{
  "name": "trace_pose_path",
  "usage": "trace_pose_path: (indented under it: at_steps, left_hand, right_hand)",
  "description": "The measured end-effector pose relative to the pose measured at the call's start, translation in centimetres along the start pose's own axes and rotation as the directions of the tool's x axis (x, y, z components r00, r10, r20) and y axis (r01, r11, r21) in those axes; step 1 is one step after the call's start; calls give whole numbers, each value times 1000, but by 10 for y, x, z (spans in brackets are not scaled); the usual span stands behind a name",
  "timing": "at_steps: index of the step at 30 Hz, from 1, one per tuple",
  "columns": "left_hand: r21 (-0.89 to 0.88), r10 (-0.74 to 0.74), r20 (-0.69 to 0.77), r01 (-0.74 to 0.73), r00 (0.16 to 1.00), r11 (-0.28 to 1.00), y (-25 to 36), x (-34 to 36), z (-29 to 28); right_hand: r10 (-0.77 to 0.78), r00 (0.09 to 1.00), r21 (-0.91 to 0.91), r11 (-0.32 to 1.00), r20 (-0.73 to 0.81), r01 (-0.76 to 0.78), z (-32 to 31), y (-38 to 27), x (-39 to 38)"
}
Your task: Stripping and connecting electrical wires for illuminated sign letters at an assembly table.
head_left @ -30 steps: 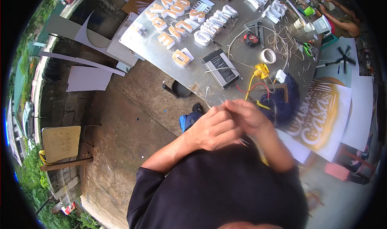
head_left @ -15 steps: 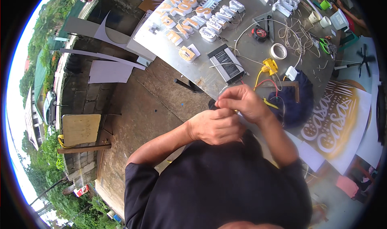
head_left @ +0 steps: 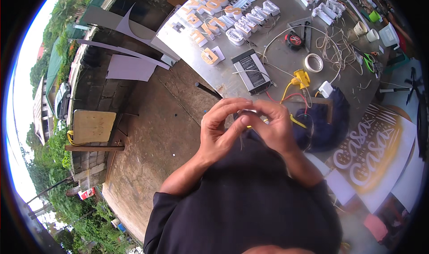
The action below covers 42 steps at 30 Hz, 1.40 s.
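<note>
My left hand (head_left: 219, 128) and my right hand (head_left: 276, 128) meet in front of my dark shirt at the table's near corner. Both are closed, their thumbs and fingers curled toward each other at the tips. A thin wire (head_left: 241, 142) dangles below the fingertips; the part between the fingers is mostly hidden. Just beyond lies a grey and black power supply box (head_left: 252, 73) with leads. Right of my hands are a yellow plug adapter (head_left: 300, 78), red and yellow wires, and a dark blue cloth (head_left: 333, 117) with a wooden frame on it.
The metal table (head_left: 223, 82) carries several white and orange channel letters (head_left: 212, 56), a tape measure (head_left: 294, 40), a tape roll (head_left: 313, 63), tangled cable (head_left: 333, 48), and green-handled scissors (head_left: 369, 62). A printed sheet (head_left: 380, 164) lies at right. Left stands a wooden board (head_left: 92, 126).
My left hand has turned and lifted, its thumb now apart from its raised fingers. My right hand has lowered slightly. The wire that stuck upward now hangs below the fingertips.
</note>
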<state>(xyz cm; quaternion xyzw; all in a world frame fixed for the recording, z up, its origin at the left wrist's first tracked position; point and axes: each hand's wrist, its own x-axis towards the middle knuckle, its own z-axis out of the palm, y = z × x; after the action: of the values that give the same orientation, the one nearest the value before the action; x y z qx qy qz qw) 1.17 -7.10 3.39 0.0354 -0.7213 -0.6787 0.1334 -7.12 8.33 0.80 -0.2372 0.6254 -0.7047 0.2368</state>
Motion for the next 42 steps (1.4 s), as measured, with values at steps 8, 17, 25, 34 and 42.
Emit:
trace_pose_path:
  at_steps: [8,17,25,34,42]
  left_hand:
    - [-106,-84,-156,68,984,992,15,0,29]
    - [335,-34,-74,57,997,941,38,5,43]
    - [405,-14,-45,31,999,914,32,2,52]
    - [164,-112,-97,127,989,978,23,-3,50]
    - [202,158,-48,-146,986,968,12,-10,40]
  right_hand:
    - [-118,991,-217,968,61,129,-24,-14,-3]
    - [-670,739,-522,606,72,601,-54,-39,-8]
    - [-679,730,-546,583,80,602,-59,-28,-14]
    - [-671,730,-530,575,132,624,-62,-31,-12]
    - [-663,722,-440,598,197,670,-61,-35,-6]
